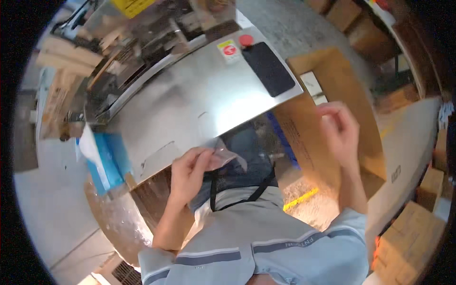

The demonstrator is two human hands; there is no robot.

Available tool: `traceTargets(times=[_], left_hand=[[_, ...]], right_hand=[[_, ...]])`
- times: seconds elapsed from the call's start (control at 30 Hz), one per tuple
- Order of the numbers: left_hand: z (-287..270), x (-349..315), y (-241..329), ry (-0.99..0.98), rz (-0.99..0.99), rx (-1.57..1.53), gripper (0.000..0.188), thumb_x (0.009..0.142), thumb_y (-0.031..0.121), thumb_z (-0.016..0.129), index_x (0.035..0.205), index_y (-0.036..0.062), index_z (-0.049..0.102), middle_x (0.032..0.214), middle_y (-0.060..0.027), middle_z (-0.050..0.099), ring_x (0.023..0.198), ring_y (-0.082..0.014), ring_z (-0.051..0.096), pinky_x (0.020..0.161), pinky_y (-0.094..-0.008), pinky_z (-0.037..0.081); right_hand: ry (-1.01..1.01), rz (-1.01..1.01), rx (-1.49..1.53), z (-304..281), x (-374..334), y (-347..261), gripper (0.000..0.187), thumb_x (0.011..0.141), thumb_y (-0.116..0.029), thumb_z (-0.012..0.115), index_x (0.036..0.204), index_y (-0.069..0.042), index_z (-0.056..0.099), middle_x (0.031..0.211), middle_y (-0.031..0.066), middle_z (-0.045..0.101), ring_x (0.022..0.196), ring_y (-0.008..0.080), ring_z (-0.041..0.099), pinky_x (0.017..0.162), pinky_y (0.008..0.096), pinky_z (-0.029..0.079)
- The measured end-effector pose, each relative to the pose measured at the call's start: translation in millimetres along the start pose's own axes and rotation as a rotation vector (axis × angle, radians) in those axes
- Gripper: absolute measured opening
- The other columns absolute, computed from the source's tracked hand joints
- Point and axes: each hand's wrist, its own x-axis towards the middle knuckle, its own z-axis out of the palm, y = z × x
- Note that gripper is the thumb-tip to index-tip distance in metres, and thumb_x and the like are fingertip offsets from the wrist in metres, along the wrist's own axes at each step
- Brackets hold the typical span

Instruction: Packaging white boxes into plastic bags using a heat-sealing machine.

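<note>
Left hand: the left hand (189, 172) is closed in a pinch, thumb against fingers, on the clear plastic bag (225, 159).
Bag position: by the near edge of the metal worktop (156, 128), its loose end to the right of the fingers.
Right hand: the right hand (341, 130) is above the cardboard box (304, 123), fingers half curled; blurred, cannot tell whether it holds anything.
White cartons: the small white cartons (311, 83) lie inside the box, just beyond the right fingertips.
Bag handling: pinching one layer near the mouth should help it open; film probably clings.
Carton handling: best gripped squarely by opposite sides, clear of the box wall.
</note>
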Motion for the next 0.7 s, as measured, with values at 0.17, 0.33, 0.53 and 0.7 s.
traceTargets(times=[0.17,0.33,0.53,0.7], left_hand=[[-12.8,-10.0,12.7,0.006,0.164,-0.074,0.021,0.102,0.011,0.057,0.108,-0.0072,0.066,0.086,-0.0091,0.073,0.082,-0.0128,0.07,0.077,-0.0267,0.056],[-43.3,-48.0,-3.3,0.117,0.259,0.029,0.012,0.095,0.008,0.064,0.098,-0.0011,0.07,0.077,-0.0043,0.071,0.07,-0.0067,0.061,0.065,-0.0231,0.05],[-57.6,-54.7,-27.8,0.197,0.167,-0.304,0.031,0.093,0.019,0.073,0.07,0.0021,0.062,0.056,0.0042,0.052,0.052,-0.0012,0.044,0.046,-0.0229,0.033],[-70.1,-52.6,-43.3,0.246,-0.059,-0.493,0.039,0.097,0.028,0.067,0.069,0.0012,0.062,0.054,0.0047,0.05,0.046,-0.0027,0.04,0.042,-0.0234,0.03]], right_hand=[[-0.511,-0.5,-0.344,123.9,-25.7,-22.0,0.061,0.076,-0.034,0.085,0.121,-0.003,0.057,0.117,0.0199,0.062,0.106,0.0381,0.062,0.089,0.0429,0.05],[-0.572,-0.567,-0.418,161.8,-33.7,-16.9,0.02,0.092,-0.013,0.068,0.078,-0.001,0.062,0.063,0.0095,0.063,0.057,0.0263,0.063,0.055,0.0319,0.048],[-0.295,-1.218,-0.279,193.0,-32.4,-31.2,0.018,0.073,0.003,0.077,0.087,-0.004,0.069,0.091,0.0096,0.071,0.091,0.0291,0.071,0.077,0.0393,0.058],[-0.496,-1.135,-0.324,207.0,-34.1,-35.4,0.022,0.072,0.002,0.079,0.089,-0.003,0.066,0.093,0.0093,0.07,0.091,0.0308,0.069,0.081,0.0395,0.056]])
